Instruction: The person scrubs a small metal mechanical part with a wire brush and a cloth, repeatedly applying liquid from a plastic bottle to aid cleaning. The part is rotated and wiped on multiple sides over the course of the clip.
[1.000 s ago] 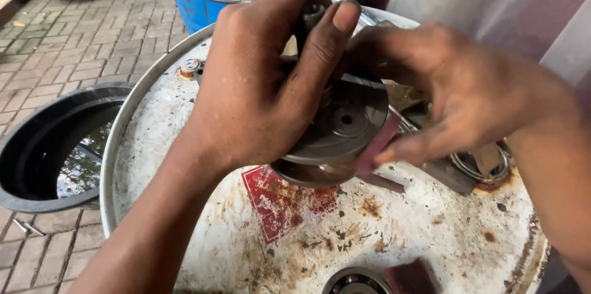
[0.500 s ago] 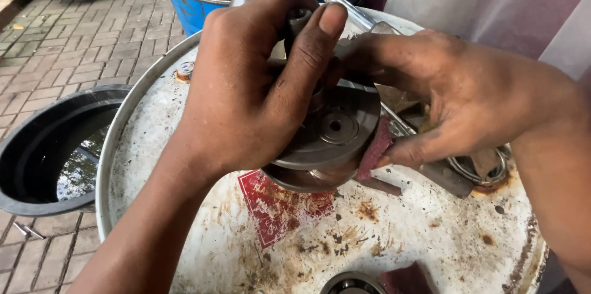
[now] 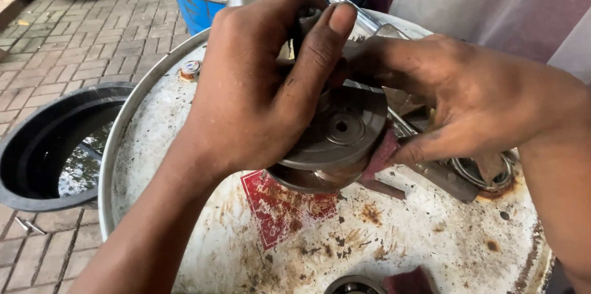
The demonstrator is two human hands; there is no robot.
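Left hand [image 3: 258, 84] was wrapped around a round grey metal pulley [image 3: 335, 140], fingers curled over the top edge and gripping it tight, holding it tilted just above the rusty white drum lid [image 3: 381, 238]. Right hand [image 3: 474, 97] was pinching a small reddish scrap of abrasive pad [image 3: 381, 153] between thumb and fingers, pressed right against the pulley's rim. Metal bits and a ring [image 3: 486, 174] lay on the lid under the right hand. Off to the left, a black tub with water [image 3: 43, 152] sat on the brick paving [image 3: 80, 41], with a blue drum [image 3: 197, 11] further back.
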